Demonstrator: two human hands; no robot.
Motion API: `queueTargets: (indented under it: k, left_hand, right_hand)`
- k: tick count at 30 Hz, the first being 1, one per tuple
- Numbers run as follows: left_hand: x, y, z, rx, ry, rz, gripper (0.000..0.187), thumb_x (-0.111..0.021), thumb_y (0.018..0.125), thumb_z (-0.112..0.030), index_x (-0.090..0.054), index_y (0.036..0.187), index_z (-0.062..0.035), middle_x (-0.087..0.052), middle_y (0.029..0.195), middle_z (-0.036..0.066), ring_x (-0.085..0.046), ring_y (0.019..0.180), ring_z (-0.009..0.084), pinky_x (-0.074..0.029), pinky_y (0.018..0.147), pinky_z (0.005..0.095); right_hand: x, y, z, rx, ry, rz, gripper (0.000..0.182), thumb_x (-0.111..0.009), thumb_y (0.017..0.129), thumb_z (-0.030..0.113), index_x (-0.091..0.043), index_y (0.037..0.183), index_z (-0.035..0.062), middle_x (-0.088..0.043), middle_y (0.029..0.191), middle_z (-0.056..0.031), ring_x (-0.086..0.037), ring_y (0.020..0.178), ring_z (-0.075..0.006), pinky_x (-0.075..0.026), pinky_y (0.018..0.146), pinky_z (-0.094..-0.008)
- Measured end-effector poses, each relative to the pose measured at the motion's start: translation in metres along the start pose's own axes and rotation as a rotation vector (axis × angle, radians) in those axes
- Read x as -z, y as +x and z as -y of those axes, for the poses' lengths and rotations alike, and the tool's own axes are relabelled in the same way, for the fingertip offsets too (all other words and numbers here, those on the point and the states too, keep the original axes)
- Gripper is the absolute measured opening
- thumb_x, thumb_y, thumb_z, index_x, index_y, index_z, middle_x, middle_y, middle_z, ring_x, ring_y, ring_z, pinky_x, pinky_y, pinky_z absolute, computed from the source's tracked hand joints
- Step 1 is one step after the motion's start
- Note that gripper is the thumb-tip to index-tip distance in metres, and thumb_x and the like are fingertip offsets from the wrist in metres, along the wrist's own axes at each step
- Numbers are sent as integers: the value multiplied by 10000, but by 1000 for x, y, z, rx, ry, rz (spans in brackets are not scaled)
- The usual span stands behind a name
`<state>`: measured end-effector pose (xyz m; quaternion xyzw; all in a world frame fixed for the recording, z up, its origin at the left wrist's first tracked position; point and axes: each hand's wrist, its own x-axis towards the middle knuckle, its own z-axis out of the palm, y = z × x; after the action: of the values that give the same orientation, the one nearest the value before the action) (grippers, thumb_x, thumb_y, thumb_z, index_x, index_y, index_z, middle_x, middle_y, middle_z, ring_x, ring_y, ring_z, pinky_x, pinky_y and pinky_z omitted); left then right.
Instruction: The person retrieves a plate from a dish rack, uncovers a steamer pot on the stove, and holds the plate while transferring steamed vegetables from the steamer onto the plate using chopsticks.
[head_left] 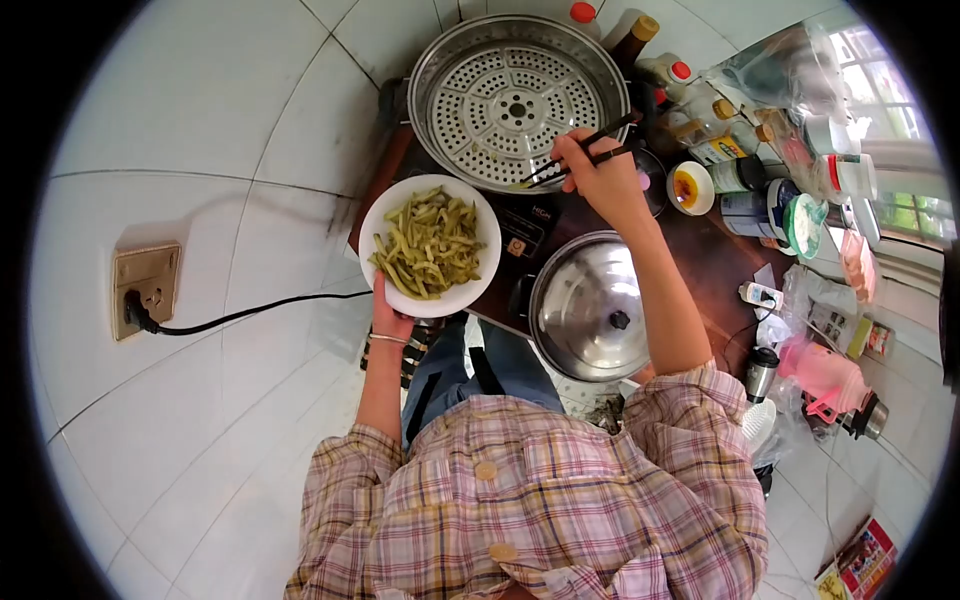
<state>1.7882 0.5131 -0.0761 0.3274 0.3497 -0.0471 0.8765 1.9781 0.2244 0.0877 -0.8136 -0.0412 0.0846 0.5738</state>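
Observation:
My left hand [388,312] grips the near rim of a white plate [488,250], holding it up beside the steamer. Cooked green vegetable strips [428,243], perhaps green beans, are heaped on it. Black chopsticks [608,143] are pinched in my right hand [600,178], their tips low over the near edge of the steamer. That steamer pot [517,110] is round and metal, with a perforated tray inside. A few small green bits seem to lie near the chopstick tips. A shiny domed lid [590,300] with a black knob rests on the counter below my right forearm.
Sauce bottles [715,145] and jars crowd the counter's right side. Near them stands a small white bowl [690,188] with orange-yellow contents. A black cord [265,308] runs from the wall socket [147,290] to the counter. A pink kettle-like item [825,375] stands farther right.

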Motion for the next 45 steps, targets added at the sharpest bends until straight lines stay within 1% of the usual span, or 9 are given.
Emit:
queueTargets:
  k: [9, 11, 15, 19, 23, 26, 31, 36, 45]
  left_hand:
    - [2, 5, -6, 5, -35, 92, 537, -436, 928, -424, -370, 1328, -72, -508, 1257, 71, -525, 1116, 196, -477, 875, 334]
    - [16, 14, -2, 8, -12, 15, 500, -473, 923, -365, -376, 1326, -84, -468, 1302, 109, -472, 1182, 263, -424, 967, 424]
    - [30, 26, 5, 10, -6, 26, 452, -513, 903, -367, -447, 1255, -92, -560, 1184, 66, -585, 1015, 187, -521, 750, 310]
    - [19, 10, -5, 47, 20, 68, 469, -485, 917, -379, -419, 1284, -95, -538, 1215, 73, -559, 1064, 199, -507, 796, 318]
    - [10, -12, -13, 77, 4, 204, 500, -435, 938, -394, -359, 1333, -98, -483, 1283, 82, -496, 1156, 213, -453, 916, 346]
    - [-16, -45, -27, 104, 59, 289, 519, -417, 942, -410, -336, 1349, -98, -460, 1309, 78, -468, 1187, 214, -412, 971, 366]
    - [-63, -77, 1, 153, 139, 449, 529, -420, 939, -427, -345, 1346, -99, -466, 1307, 59, -481, 1174, 203, -425, 960, 351]
    - [-121, -109, 56, 288, 225, 486, 485, -422, 946, -397, -379, 1327, -100, -489, 1277, 45, -502, 1140, 175, -444, 935, 334]
    - [-238, -154, 237, 384, 217, 580, 489, -430, 943, -392, -378, 1321, -86, -492, 1267, 32, -505, 1121, 167, -441, 905, 307]
  right_hand:
    - [1, -24, 4, 49, 368, -283, 278, -524, 917, 211, -602, 824, -38, -605, 690, -89, -579, 497, -130, -404, 428, -210]
    - [-10, -48, 32, 98, 448, -339, 291, -519, 924, 228, -596, 828, -35, -610, 721, -92, -589, 532, -127, -412, 446, -210]
    - [-62, -90, 60, 56, 325, -71, 232, -525, 924, 204, -612, 864, -2, -615, 760, -44, -566, 557, -81, -390, 453, -185]
    - [-91, -116, 52, -34, 232, -121, 175, -545, 907, 165, -605, 908, 1, -582, 712, -17, -529, 548, -60, -387, 464, -182]
    - [-125, -158, 34, 118, 141, -281, 68, -584, 864, 53, -612, 887, -4, -612, 836, -36, -555, 607, -76, -424, 491, -187]
    - [-136, -184, 51, 179, 52, -332, 66, -593, 845, 29, -624, 874, -22, -622, 809, -88, -584, 661, -160, -451, 556, -230]
    - [-97, -227, 61, 280, -43, -437, 61, -592, 831, 7, -621, 852, -43, -623, 784, -122, -592, 689, -217, -461, 612, -267]
    - [-9, -288, 68, 143, 57, -692, 106, -559, 871, 42, -639, 880, -26, -597, 766, -66, -535, 598, -79, -426, 569, -201]
    - [122, -393, 9, 122, 228, -657, 122, -553, 878, 62, -632, 902, -28, -608, 819, -70, -541, 599, -75, -429, 522, -202]
